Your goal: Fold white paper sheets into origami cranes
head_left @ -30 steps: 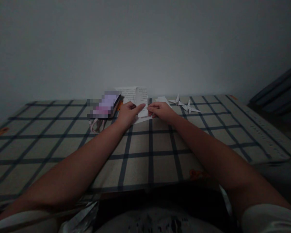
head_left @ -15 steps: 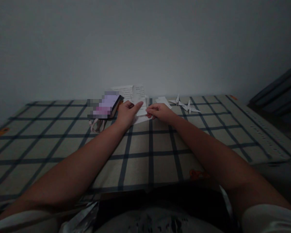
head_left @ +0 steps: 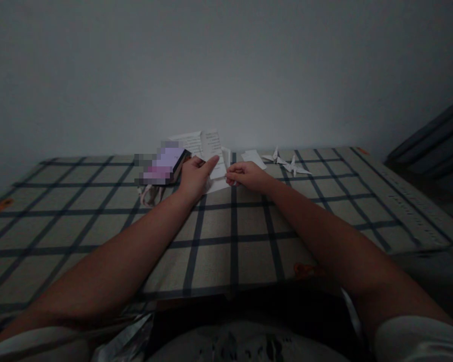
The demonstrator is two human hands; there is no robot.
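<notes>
A printed white paper sheet (head_left: 211, 146) stands partly raised at the far side of the checked cloth (head_left: 226, 236). My left hand (head_left: 196, 177) grips the sheet's lower left part, forefinger stretched along it. My right hand (head_left: 245, 175) pinches its lower right edge with fingers closed. Both forearms reach out over the cloth toward the wall.
Two folded white paper cranes (head_left: 287, 162) lie right of my hands, with a loose white paper piece (head_left: 253, 157) between. A blurred purple-pink thing on a dark book (head_left: 162, 167) lies left of my left hand, and a crumpled pale wrapper (head_left: 149, 193) sits below it.
The paper has been lifted and tilted a little to the left. Both hands have shifted slightly left with it.
</notes>
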